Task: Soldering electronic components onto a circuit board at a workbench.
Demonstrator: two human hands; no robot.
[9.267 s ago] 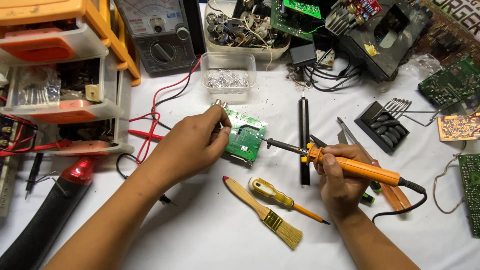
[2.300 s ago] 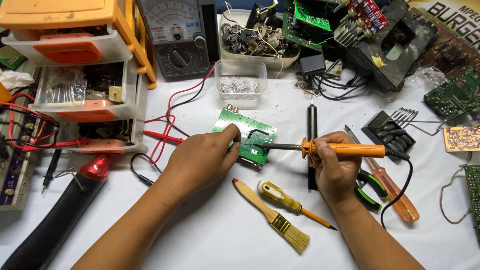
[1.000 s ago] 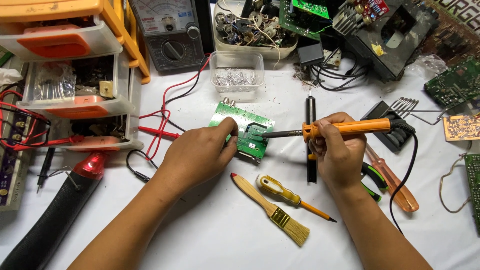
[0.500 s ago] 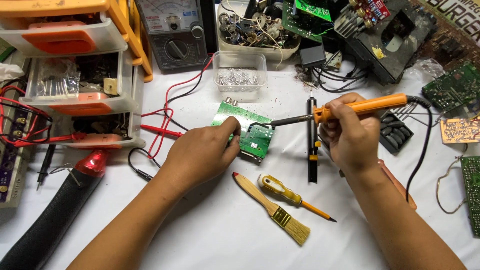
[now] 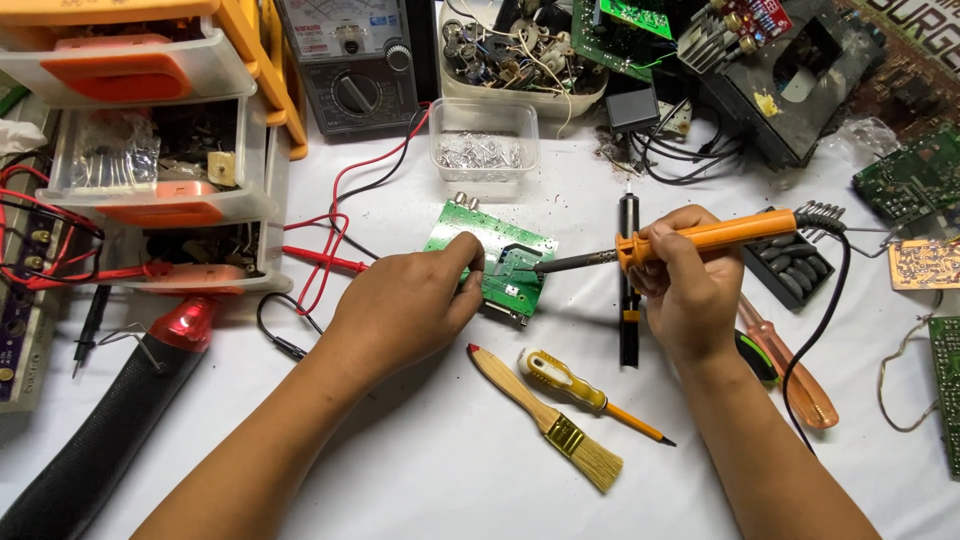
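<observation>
Looking down at the white bench, I see my left hand pressed on a small green circuit board, fingers curled together over its near edge, pinning it flat in the middle of the bench. My right hand is clamped around the orange handle of a soldering iron, its metal tip resting on the board's right side. For containers, I count one clear plastic tub behind the board, holding a heap of small clear parts, and one pale bowl beyond it, crammed with loose parts and wire legs. At the left stands one drawer unit with three drawers showing: the top one orange-fronted, the middle one holding small bags and bits, the lowest full of dark odds and ends. Near my hands lie one brush with a wooden handle, one yellow-handled screwdriver just beside it, one black pen-shaped tool under my right hand, and one orange-handled screwdriver farther right. One meter with a dial sits at the back, its red lead trailing toward the board. I count three more circuit boards along the right edge.
</observation>
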